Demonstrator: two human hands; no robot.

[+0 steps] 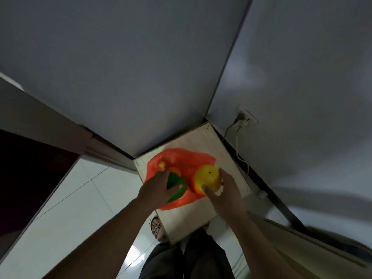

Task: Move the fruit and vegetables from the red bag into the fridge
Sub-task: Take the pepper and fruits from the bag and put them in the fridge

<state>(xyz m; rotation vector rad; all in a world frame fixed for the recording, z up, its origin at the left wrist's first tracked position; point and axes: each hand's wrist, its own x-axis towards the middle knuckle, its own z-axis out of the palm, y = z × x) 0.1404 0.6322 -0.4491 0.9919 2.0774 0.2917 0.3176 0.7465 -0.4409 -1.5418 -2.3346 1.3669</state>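
A red plastic bag [185, 158] lies flat on a small wooden table [193, 216] in a room corner. My left hand [156, 188] grips a green pepper [177, 186] over the bag's near left part. My right hand [225, 190] grips a yellow pepper [208, 178], which sits partly over an orange fruit [196, 187]. A small orange item [162, 164] rests at the bag's far left, and another orange piece [175, 170] shows just behind the green pepper. No fridge interior is in view.
Grey walls [141, 77] meet behind the table. A wall socket [246, 118] with a plugged cord [238, 150] is at the right. White tiled floor [70, 208] spreads left. A dark panel [24, 174] stands at far left. My sandalled foot [157, 228] is under the table's near edge.
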